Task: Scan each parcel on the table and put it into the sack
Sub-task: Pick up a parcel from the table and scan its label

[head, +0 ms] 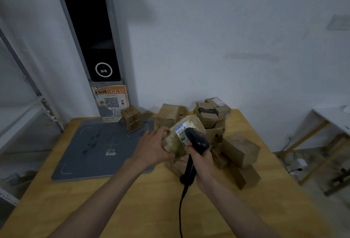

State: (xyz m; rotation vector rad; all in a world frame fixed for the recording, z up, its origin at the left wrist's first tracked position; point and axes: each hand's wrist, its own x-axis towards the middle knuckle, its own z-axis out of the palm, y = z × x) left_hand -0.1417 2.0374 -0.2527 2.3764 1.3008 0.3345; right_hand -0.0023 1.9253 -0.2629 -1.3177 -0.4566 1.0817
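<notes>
My left hand (153,146) grips a taped brown parcel (175,141) with a white label facing up, raised above the wooden table (132,200). My right hand (200,162) holds a black corded barcode scanner (196,141) by its handle, with the head right over the label. Behind and to the right lies a pile of several brown parcels (238,148), some stacked at the back (212,112). One more taped parcel (132,118) stands on the far edge of the grey mat. No sack is in view.
A grey mat (98,148) with white markings covers the table's left half. A tall dark kiosk (92,35) with a QR poster (111,99) stands at the wall behind. Metal shelving (28,105) is at the left; a white table (333,120) is at the right.
</notes>
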